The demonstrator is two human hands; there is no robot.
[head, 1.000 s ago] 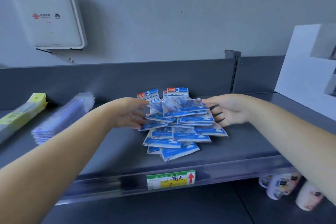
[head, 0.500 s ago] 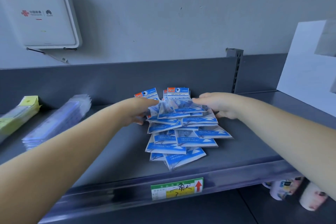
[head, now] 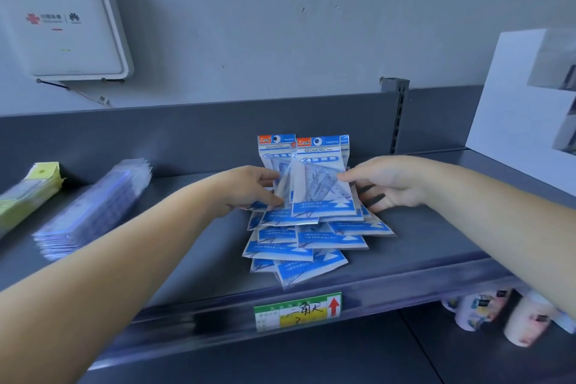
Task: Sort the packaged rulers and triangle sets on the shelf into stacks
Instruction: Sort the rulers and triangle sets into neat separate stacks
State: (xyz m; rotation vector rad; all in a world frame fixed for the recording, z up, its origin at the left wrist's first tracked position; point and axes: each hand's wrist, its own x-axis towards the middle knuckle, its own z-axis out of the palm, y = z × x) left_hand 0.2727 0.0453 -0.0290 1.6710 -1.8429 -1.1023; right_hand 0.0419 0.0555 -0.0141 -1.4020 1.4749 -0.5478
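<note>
A loose pile of blue-and-white packaged triangle sets (head: 307, 243) lies on the grey shelf (head: 193, 246), fanned toward the front edge. A few packs at the back (head: 321, 178) stand tilted upright, their "GEOMETRIC" headers facing me. My left hand (head: 249, 188) grips these raised packs on their left side, thumb in front. My right hand (head: 385, 182) holds them from the right, thumb on the front face and fingers spread behind. A stack of clear packaged rulers (head: 93, 209) lies to the left, and a yellow-labelled ruler bundle (head: 28, 193) sits further left.
The shelf's back panel (head: 187, 134) rises right behind the pile. A white box (head: 526, 103) stands at the right end. A price label (head: 297, 310) hangs on the front rail. Patterned cups (head: 498, 315) sit on the lower shelf at right. A white router (head: 62, 22) hangs on the wall.
Both hands have closed in on the top packs and tipped them from lying flat to upright against the back. The view has shifted closer.
</note>
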